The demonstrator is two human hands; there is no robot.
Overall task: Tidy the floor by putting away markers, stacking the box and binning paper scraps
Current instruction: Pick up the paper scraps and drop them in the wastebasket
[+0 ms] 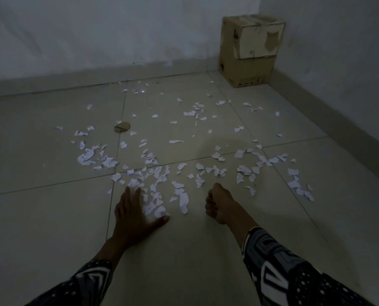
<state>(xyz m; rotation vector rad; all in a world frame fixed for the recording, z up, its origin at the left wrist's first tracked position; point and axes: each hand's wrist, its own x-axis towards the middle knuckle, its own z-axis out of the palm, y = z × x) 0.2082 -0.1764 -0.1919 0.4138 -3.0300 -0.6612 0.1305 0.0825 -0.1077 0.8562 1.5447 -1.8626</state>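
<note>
Dozens of torn white paper scraps (155, 173) lie scattered across the pale tiled floor (51, 217), thickest in a band just ahead of the person and thinning out toward the far wall. Left hand (133, 210) is down flat among them, fingers spread wide and straight, thumb stretched out to the side, with a small heap of scraps lying in the crook between thumb and fingers. Right hand (216, 203) sits just beside the nearest scraps with its fingers curled in tight; whether any paper is tucked inside that fist, I cannot tell, the light is too dim. Both forearms come in from the bottom in black-and-white patterned sleeves (294, 277).

Over in the far right corner, two brown cardboard boxes (250, 51) stand one on top of the other, pushed up where the grey walls meet, well apart from the hands. Out on the floor to the left of centre lies a small round brown cardboard piece (122, 127), with scraps near it on all sides.
</note>
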